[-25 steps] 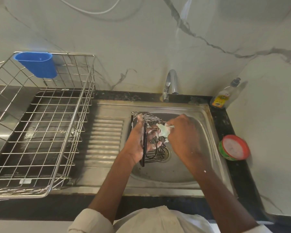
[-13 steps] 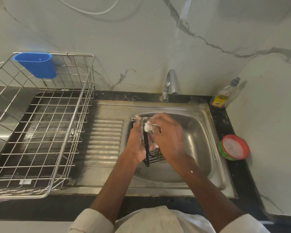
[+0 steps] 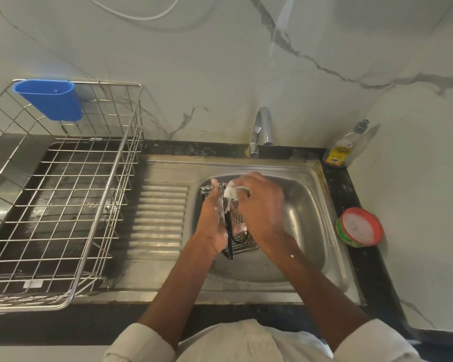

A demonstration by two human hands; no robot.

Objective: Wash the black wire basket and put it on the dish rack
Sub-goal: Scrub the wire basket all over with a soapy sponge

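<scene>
The black wire basket (image 3: 236, 240) stands on end in the steel sink (image 3: 309, 205), mostly hidden between my hands. My left hand (image 3: 215, 218) grips its left side, soapy fingers laid along the frame. My right hand (image 3: 262, 205) holds a pale soapy scrubber (image 3: 232, 192) against the basket's top edge, with the fingers curled round it. The steel wire dish rack (image 3: 63, 194) stands to the left on the drainboard, with nothing on its floor.
A blue plastic holder (image 3: 49, 99) hangs on the rack's back corner. The tap (image 3: 260, 129) rises behind the sink, not running. A dish soap bottle (image 3: 344, 150) and a round red-rimmed soap tub (image 3: 360, 227) sit on the black counter at the right.
My right hand has moved with the scrubber from the basket's open right side up and left to its top edge. My left hand kept hold of the basket.
</scene>
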